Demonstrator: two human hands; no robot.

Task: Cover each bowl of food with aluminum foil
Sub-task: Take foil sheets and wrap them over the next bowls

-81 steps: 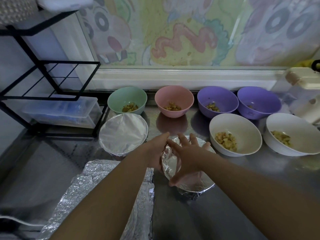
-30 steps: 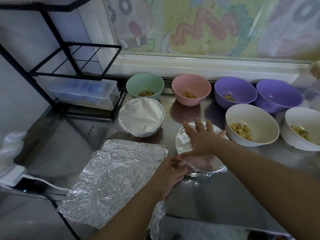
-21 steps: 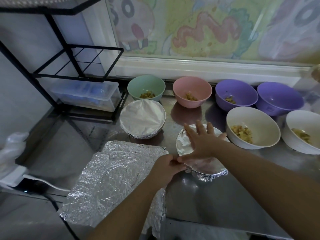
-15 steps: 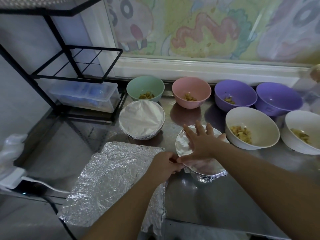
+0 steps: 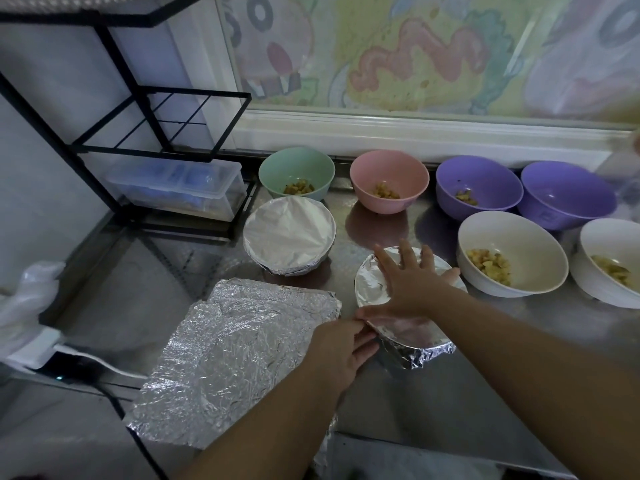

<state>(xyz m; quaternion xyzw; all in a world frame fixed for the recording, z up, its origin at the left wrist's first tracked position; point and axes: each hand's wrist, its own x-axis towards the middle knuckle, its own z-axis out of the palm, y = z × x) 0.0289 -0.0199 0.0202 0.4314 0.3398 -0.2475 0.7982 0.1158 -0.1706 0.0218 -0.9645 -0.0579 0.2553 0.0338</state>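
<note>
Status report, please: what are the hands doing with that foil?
Right hand flat on foil-wrapped bowl. Left hand pinching its foil rim. Cream bowl beside it uncovered; nothing blocking.

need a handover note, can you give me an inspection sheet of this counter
surface: metal counter, shiny
job's things: covered bowl done; front bowl foil on; green bowl, pink bowl, two purple bowls, two white bowls open; foil sheets left
clutter: plastic bag, clear box
hands: right hand flat on front bowl; left hand pinches its rim foil
cables: white cable at left edge
surroundings: black rack, painted wall
</note>
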